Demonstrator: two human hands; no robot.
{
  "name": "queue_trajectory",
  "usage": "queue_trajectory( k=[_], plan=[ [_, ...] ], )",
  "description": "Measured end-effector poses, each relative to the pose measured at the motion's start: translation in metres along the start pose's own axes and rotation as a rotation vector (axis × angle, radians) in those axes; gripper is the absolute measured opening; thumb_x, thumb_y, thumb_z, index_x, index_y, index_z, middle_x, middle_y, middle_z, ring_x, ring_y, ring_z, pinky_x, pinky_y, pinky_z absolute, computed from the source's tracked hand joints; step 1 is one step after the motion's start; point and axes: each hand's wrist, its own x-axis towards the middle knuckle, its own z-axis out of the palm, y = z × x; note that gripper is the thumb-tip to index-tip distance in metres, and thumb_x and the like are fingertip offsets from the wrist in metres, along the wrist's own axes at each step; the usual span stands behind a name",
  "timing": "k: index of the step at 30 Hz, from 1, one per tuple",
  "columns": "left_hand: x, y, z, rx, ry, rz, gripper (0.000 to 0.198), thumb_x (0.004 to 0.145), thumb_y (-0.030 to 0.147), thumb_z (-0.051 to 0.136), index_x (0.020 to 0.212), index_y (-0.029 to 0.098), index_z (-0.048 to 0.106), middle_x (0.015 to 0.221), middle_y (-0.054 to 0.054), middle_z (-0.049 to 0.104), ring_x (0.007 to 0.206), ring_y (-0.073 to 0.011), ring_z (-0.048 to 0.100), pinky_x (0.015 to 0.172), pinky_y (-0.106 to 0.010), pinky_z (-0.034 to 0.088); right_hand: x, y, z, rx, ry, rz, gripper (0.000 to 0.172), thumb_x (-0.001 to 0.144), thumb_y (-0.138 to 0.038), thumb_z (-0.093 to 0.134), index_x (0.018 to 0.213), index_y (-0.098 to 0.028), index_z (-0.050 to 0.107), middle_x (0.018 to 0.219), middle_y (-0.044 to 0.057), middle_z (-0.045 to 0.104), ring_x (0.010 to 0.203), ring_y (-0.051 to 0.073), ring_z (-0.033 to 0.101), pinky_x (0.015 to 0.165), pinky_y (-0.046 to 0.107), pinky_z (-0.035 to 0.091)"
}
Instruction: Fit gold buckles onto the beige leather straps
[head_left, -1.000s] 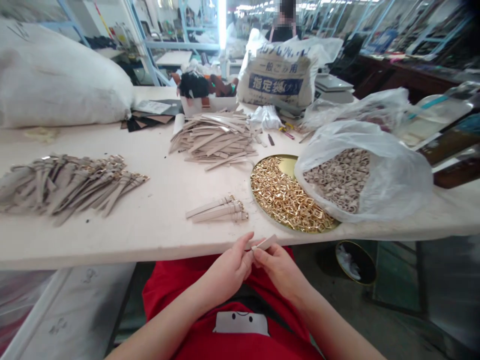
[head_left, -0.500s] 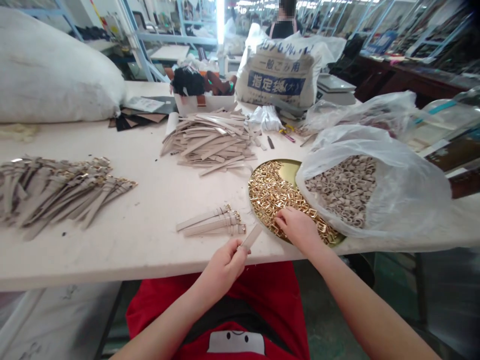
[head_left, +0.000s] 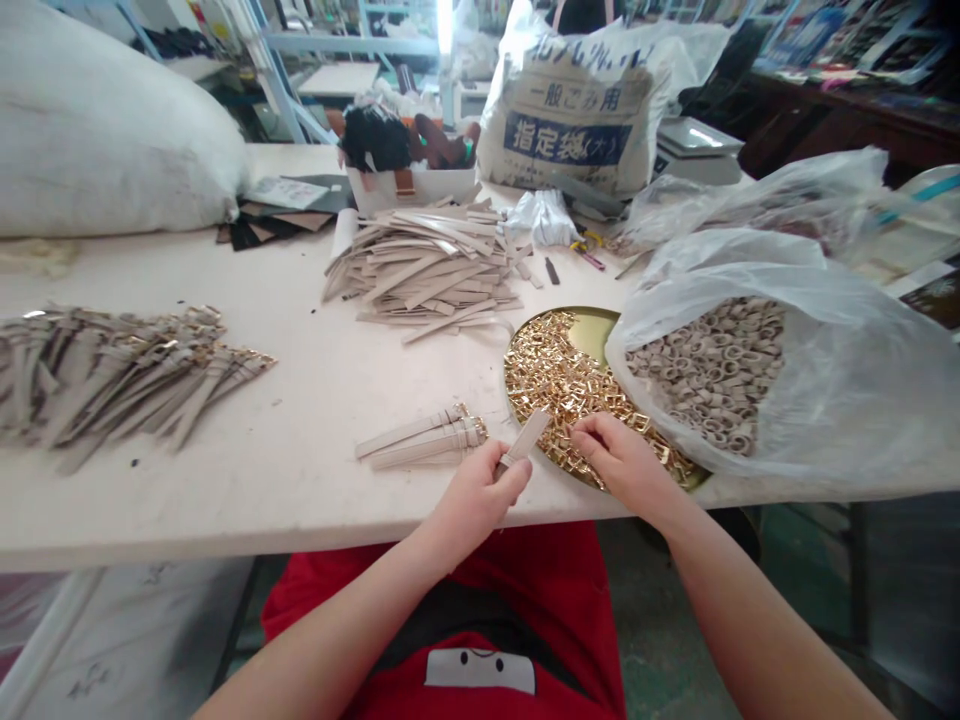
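My left hand [head_left: 491, 485] is closed around a beige strap [head_left: 527, 437], whose flat end points up and right over the rim of a round gold tray [head_left: 589, 335]. Small gold buckles [head_left: 551, 375] fill much of that tray. Over its front part, my right hand [head_left: 611, 455] has its fingertips pinched together; whatever is between them is too small or hidden to make out. Just left of my left hand lie a few beige straps with gold buckles [head_left: 424, 443], side by side on the table.
A clear plastic bag [head_left: 840, 370] of beige loops [head_left: 712, 375] overlaps the tray's right side. Behind lies a pile of plain straps [head_left: 435, 265]; finished-looking buckled straps [head_left: 127, 380] are heaped at left. A large white sack [head_left: 112, 130] and a printed bag [head_left: 570, 120] stand farther back.
My left hand has moved up and right with the strap, closer to the tray. My right hand has shifted slightly right, still over the buckles. The view has tilted down a little.
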Motion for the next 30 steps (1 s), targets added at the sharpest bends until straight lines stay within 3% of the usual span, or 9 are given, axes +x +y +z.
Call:
queue_trajectory(
  k=[4,8,11,15,18,23,26,30],
  plan=[
    [0.000,0.003,0.004,-0.137,-0.036,-0.007,0.022,0.077,0.040,0.048,0.079,0.017,0.047,0.045,0.010,0.035,0.037,-0.0046,0.029,0.038,-0.017,0.023,-0.021,-0.028,0.000,0.560,-0.294,0.142,0.029,0.083,-0.046,0.043,0.086,-0.019,0.052,0.084,0.004,0.059,0.072,0.015,0.055,0.067,0.030,0.046],
    [-0.013,-0.001,0.002,-0.195,-0.070,-0.011,0.026,0.076,0.042,0.050,0.074,0.017,0.046,0.046,0.009,0.035,0.037,-0.0035,0.028,0.037,-0.016,0.022,-0.038,-0.040,0.012,0.702,-0.430,0.124,0.029,0.080,-0.047,0.048,0.077,-0.018,0.051,0.072,0.001,0.056,0.065,0.012,0.053,0.064,0.028,0.045],
    [-0.026,-0.003,-0.001,-0.236,-0.085,-0.078,0.028,0.075,0.043,0.052,0.072,0.017,0.043,0.045,0.010,0.036,0.036,-0.0030,0.027,0.035,-0.016,0.020,-0.047,-0.044,0.021,0.530,-0.344,-0.003,0.021,0.081,-0.037,0.050,0.072,-0.019,0.050,0.066,-0.002,0.053,0.064,0.012,0.050,0.063,0.027,0.041],
    [-0.039,-0.004,-0.001,-0.291,-0.205,-0.130,0.027,0.073,0.042,0.053,0.073,0.017,0.044,0.045,0.010,0.032,0.036,-0.0024,0.021,0.035,-0.016,0.015,-0.060,-0.052,0.029,0.286,-0.164,-0.117,0.005,0.078,-0.022,0.052,0.074,-0.020,0.052,0.069,-0.001,0.055,0.065,0.013,0.050,0.063,0.027,0.039],
    [-0.048,-0.004,0.000,-0.201,-0.180,-0.095,0.023,0.073,0.039,0.052,0.073,0.016,0.046,0.045,0.010,0.032,0.037,-0.0030,0.023,0.037,-0.016,0.018,-0.067,-0.055,0.031,0.464,-0.213,-0.047,0.007,0.079,-0.026,0.051,0.079,-0.020,0.049,0.063,-0.003,0.054,0.059,0.013,0.051,0.058,0.027,0.040],
    [-0.060,-0.002,0.001,0.110,0.043,0.128,0.018,0.072,0.031,0.050,0.073,0.014,0.055,0.059,0.003,0.052,0.053,-0.0075,0.042,0.050,-0.019,0.032,-0.078,-0.058,0.030,0.905,-0.412,0.087,0.027,0.075,-0.034,0.058,0.095,-0.021,0.045,0.074,-0.001,0.058,0.061,0.011,0.054,0.061,0.028,0.045],
    [-0.062,-0.003,0.000,0.223,0.086,0.134,0.019,0.073,0.031,0.049,0.074,0.014,0.056,0.059,0.003,0.052,0.054,-0.0088,0.042,0.049,-0.019,0.031,-0.083,-0.059,0.036,0.924,-0.352,0.071,0.032,0.070,-0.030,0.065,0.094,-0.021,0.046,0.073,-0.003,0.056,0.063,0.010,0.054,0.063,0.028,0.045],
    [-0.064,-0.010,-0.001,0.278,0.075,0.126,0.016,0.074,0.030,0.048,0.073,0.015,0.054,0.058,0.004,0.049,0.053,-0.0087,0.041,0.049,-0.020,0.030,-0.083,-0.056,0.045,0.752,-0.151,0.048,0.018,0.072,-0.031,0.064,0.082,-0.020,0.055,0.067,-0.003,0.057,0.061,0.011,0.052,0.062,0.027,0.043]
  ],
)
